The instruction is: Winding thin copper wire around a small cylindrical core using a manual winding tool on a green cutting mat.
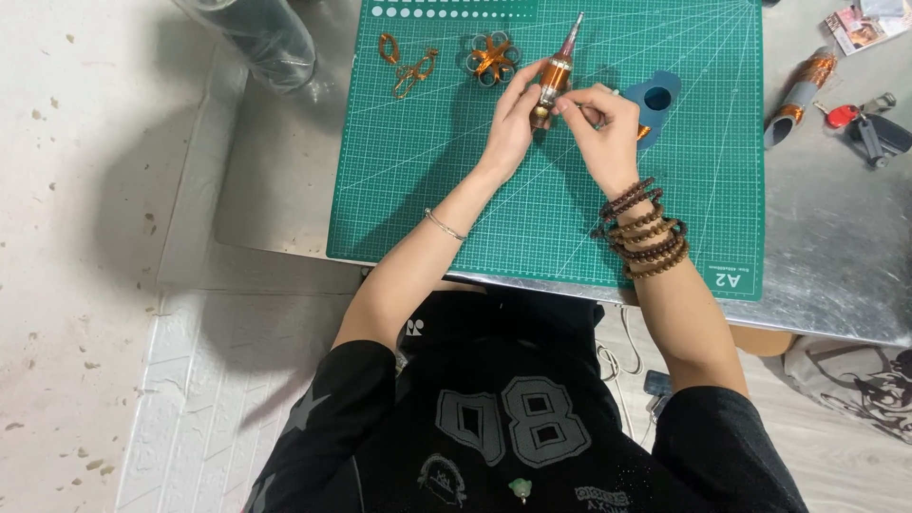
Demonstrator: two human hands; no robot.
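Observation:
My left hand (513, 119) grips a pen-shaped tool (557, 69) with a pointed metal tip and copper-coloured wire wound round its middle, held upright over the green cutting mat (427, 180). My right hand (605, 128) pinches at the tool's lower end, fingers closed on it or on a fine wire there; which one I cannot tell. Several brown bead bracelets (646, 233) circle my right wrist. A thin silver bangle (445, 225) is on my left wrist.
Two copper wire shapes lie on the mat's far side: a looped piece (407, 65) and a flower-like piece (492, 57). A blue tape dispenser (655, 98) sits behind my right hand. A wire spool (801, 90), keys (869, 128) and a clear plastic roll (256, 33) rest on the metal table (836, 247).

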